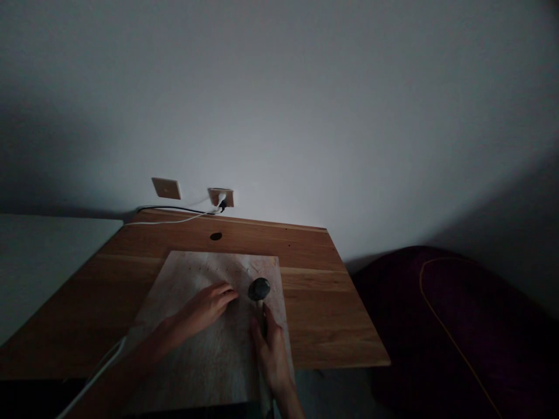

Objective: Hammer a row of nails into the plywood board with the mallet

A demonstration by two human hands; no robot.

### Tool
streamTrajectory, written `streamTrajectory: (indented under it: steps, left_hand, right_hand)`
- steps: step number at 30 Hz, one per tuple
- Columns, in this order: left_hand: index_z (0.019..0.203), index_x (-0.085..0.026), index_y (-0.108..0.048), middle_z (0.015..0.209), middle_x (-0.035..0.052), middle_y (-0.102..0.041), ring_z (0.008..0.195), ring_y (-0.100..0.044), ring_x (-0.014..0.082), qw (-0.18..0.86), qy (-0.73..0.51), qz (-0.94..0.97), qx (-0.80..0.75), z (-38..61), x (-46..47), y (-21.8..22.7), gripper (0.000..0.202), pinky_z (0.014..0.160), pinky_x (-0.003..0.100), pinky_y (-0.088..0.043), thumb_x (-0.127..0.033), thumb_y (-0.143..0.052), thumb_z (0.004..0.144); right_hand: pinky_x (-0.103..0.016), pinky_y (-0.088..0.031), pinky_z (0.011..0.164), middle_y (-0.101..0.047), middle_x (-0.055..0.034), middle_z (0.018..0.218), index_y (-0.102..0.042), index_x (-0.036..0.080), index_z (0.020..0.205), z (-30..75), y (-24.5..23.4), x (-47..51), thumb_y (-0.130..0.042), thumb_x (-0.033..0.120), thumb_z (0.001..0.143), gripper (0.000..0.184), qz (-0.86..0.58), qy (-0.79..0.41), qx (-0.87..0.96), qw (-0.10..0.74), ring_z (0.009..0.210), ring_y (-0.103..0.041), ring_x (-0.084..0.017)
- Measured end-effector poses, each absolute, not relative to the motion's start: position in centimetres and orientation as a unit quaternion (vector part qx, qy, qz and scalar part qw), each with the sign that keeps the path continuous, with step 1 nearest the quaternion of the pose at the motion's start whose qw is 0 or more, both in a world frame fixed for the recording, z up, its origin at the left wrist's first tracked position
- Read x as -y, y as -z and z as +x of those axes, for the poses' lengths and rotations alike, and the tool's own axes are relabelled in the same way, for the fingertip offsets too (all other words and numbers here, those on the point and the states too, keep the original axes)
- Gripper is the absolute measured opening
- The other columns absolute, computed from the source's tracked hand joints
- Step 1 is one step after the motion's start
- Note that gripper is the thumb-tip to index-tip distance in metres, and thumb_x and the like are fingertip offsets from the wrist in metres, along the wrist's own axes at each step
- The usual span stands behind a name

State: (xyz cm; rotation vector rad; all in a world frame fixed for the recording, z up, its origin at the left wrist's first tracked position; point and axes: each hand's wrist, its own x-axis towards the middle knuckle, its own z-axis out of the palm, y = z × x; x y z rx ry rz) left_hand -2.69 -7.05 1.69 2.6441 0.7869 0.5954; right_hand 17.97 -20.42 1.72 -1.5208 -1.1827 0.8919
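Right grip: I see the right hand [271, 352] closed around the handle of a mallet [259, 289], thumb and fingers wrapped on it.
Mallet: its dark, round head sits just beyond the right grip, toward the wall and slightly left; the handle runs back through the grip, its lower part showing left of the wrist. I can't tell whether the head touches the board.
Left grip: the left hand [215, 302] is left of the mallet head, a small gap between, fingers bent and close together, pointing toward the head. From here I can't make out whether they pinch anything.
Board: a pale, wood-grained board [227, 364] lies under both grips, its right edge just beside the right grip.
Specks: a row of tiny dark specks [217, 269] lies beyond the left grip, near the board's far edge; small pale bits [248, 270] sit beyond the mallet head, too small for me to identify.
Counter: the wooden counter [332, 320] carries the board and reaches out right of the right grip; a round hole [216, 236] lies beyond the left grip.
Wall socket: beyond both grips, the socket [230, 199] holds a white plug [221, 199] and a black one.
Purple upholstery: a dark purple form with yellow piping [449, 331] stands well right of the right grip.
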Motion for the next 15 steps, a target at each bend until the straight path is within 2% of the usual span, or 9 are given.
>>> streamTrajectory:
  steps: [5, 10, 15]
  left_hand:
    - [0.122, -0.024, -0.074, 0.109, 0.0055, -0.074, 0.097, -0.072, 0.0190, 0.190, -0.220, 0.906, -0.308, -3.0, 6.7, -0.7, 0.037, 0.087, 0.029, -0.058, -0.005, -0.053, 0.097]
    - [0.117, -0.024, -0.075, 0.107, 0.0061, -0.076, 0.098, -0.074, 0.0198, 0.234, -0.263, 0.874, -0.336, -3.1, 6.4, -0.5, 0.028, 0.088, 0.030, -0.057, -0.015, -0.053, 0.101]
    - [0.112, -0.023, -0.075, 0.104, 0.0057, -0.077, 0.096, -0.074, 0.0202, 0.276, -0.303, 0.827, -0.384, -3.3, 5.0, -0.8, 0.025, 0.089, 0.031, -0.057, -0.019, -0.054, 0.099]
  right_hand:
    - [-0.039, -0.059, 0.105, -0.076, -0.0166, 0.136, -0.070, 0.013, 0.140, 17.9, -1.6, 20.3, -0.058, 0.041, 0.101, 0.050, -0.635, -0.361, 0.489, 0.477, 0.123, -0.074, -0.032]
    - [-0.041, -0.055, 0.112, -0.075, -0.0167, 0.137, -0.070, 0.014, 0.141, 17.9, -1.4, 20.3, -0.060, 0.042, 0.100, 0.051, -0.633, -0.353, 0.488, 0.487, 0.133, -0.069, -0.033]
    - [-0.041, -0.055, 0.112, -0.074, -0.0164, 0.140, -0.068, 0.014, 0.145, 18.0, -1.6, 20.4, -0.060, 0.041, 0.100, 0.053, -0.633, -0.363, 0.486, 0.480, 0.134, -0.068, -0.032]
